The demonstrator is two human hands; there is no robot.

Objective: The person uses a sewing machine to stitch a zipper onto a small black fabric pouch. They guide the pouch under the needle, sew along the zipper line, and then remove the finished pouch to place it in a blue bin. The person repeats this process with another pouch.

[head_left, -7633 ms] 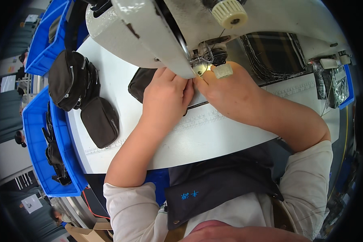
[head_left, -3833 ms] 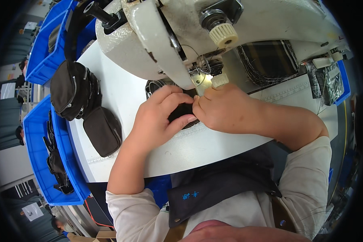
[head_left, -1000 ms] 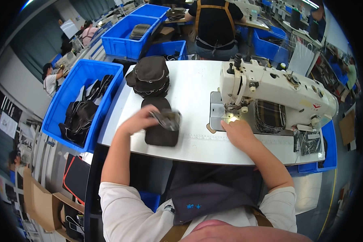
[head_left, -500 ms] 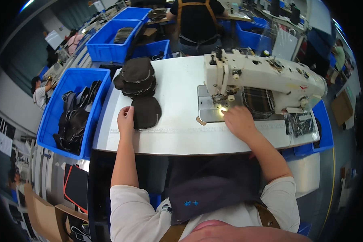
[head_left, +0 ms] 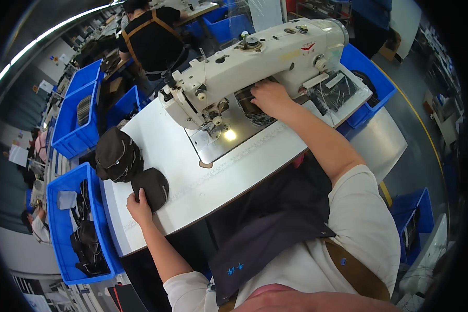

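My left hand has its fingers closed on the edge of a dark brown pouch lying on the white table. Behind that pouch sits a pile of similar zippered pouches. At the right, my right hand reaches beneath the arm of the white sewing machine, its fingers curled onto a stack of plaid fabric pieces on the machine bed; their tips are partly hidden. The lit needle area is left of that hand, with nothing dark visible under it.
Blue bins flank the table: one with black pieces, others behind and at right. Packets of dark material lie at the table's right end. A co-worker works ahead; more people are at the left.
The work that was under the needle is gone from there. My left hand moved left to a pouch; my right hand moved from the needle plate up to the fabric stack. The view has turned right.
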